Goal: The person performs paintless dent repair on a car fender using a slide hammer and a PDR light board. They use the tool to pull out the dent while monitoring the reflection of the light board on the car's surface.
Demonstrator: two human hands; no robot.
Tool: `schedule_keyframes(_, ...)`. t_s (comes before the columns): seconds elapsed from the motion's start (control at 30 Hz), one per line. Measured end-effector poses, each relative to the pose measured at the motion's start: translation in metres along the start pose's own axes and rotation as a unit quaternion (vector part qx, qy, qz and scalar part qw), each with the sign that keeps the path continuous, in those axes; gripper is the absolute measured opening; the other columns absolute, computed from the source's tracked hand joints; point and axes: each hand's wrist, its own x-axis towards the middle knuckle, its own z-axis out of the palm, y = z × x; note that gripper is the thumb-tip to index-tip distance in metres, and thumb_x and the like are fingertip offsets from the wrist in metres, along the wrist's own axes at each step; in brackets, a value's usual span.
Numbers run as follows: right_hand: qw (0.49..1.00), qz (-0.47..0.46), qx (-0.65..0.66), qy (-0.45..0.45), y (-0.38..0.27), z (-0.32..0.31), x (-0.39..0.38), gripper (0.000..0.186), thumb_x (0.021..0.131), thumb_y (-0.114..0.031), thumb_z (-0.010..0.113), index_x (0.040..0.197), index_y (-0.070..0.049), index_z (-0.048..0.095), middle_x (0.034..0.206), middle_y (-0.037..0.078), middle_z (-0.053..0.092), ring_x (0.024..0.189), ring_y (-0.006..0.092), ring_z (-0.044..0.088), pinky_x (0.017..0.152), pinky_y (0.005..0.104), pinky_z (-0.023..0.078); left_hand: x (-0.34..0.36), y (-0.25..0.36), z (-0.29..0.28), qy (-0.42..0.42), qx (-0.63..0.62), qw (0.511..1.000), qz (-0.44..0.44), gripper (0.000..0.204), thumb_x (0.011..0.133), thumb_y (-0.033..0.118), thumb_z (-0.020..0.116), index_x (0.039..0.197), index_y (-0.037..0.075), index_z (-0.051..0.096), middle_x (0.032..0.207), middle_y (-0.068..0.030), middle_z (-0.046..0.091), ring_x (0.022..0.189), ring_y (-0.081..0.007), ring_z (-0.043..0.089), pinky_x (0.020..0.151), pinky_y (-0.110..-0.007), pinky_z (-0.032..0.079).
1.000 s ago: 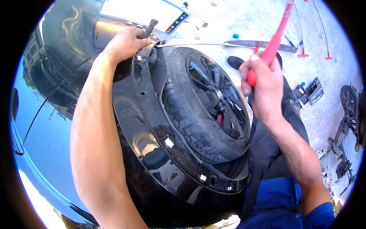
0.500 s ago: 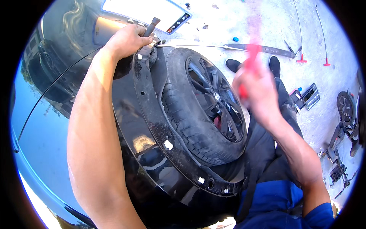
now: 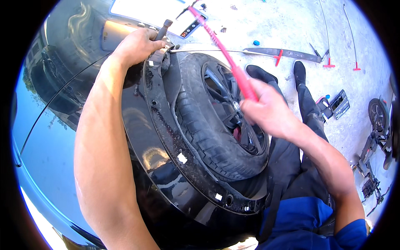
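The right hand [image 3: 271, 110] is clamped on a slim red rod [image 3: 221, 46], raised above the tyre [image 3: 208, 121]; the left hand [image 3: 137, 46] is closed around a dark tool handle [image 3: 163, 29] at the top of the black wheel-arch edge [image 3: 166, 125]. Risk, as a judgement: a swing of the rod could glance off and mark the glossy black body panel [image 3: 62, 125]; a loose left grip could let the handle slip from the arch.

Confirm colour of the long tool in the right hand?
Pinkish red tool, held in the right hand; head view.
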Motion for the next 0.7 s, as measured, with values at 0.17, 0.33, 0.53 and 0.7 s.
schedule_keyframes(0.17, 0.956, -0.110, 0.216, 0.167, -0.036, -0.038, 0.004, 0.021, 0.096, -0.021, 0.054, 0.088, -0.002, 0.059, 0.070, 0.005, 0.061, 0.051, 0.0081, 0.048, 0.046, 0.0261, 0.038, -0.004, -0.003, 0.001, 0.011, 0.028, 1.000, 0.004, 0.037, 0.095, 0.031, 0.067, 0.109, -0.003, 0.069, 0.083, -0.0159, 0.067, 0.079, -0.0243, 0.063, 0.079, -0.037, 0.049)
schedule_keyframes(0.33, 0.956, -0.098, 0.195, 0.197, -0.017, -0.001, -0.001, 0.017, 0.095, -0.018, 0.055, 0.087, -0.003, 0.058, 0.070, 0.005, 0.060, 0.053, 0.0085, 0.050, 0.049, 0.0269, 0.041, 0.005, -0.002, 0.005, 0.034, 0.007, 0.999, 0.018, 0.036, 0.095, 0.030, 0.067, 0.108, -0.003, 0.069, 0.082, -0.0149, 0.067, 0.076, -0.0240, 0.061, 0.078, -0.036, 0.049)
schedule_keyframes(0.53, 0.992, -0.025, 0.088, 0.086, -0.042, -0.037, 0.004, 0.017, 0.095, -0.020, 0.056, 0.092, -0.003, 0.057, 0.070, 0.003, 0.059, 0.053, 0.0082, 0.048, 0.051, 0.0273, 0.041, -0.004, -0.008, 0.008, 0.032, -0.027, 0.999, 0.022, 0.036, 0.096, 0.030, 0.067, 0.108, -0.004, 0.069, 0.082, -0.0134, 0.067, 0.078, -0.0209, 0.061, 0.077, -0.035, 0.049)
schedule_keyframes(0.7, 0.887, -0.198, 0.330, 0.254, -0.031, -0.028, 0.012, 0.028, 0.104, -0.026, 0.050, 0.090, -0.002, 0.054, 0.076, 0.009, 0.061, 0.049, 0.0093, 0.045, 0.049, 0.0270, 0.038, 0.003, -0.009, 0.008, 0.028, -0.007, 1.000, 0.012, 0.038, 0.091, 0.035, 0.069, 0.108, 0.001, 0.074, 0.088, -0.0176, 0.072, 0.083, -0.0295, 0.068, 0.081, -0.041, 0.051)
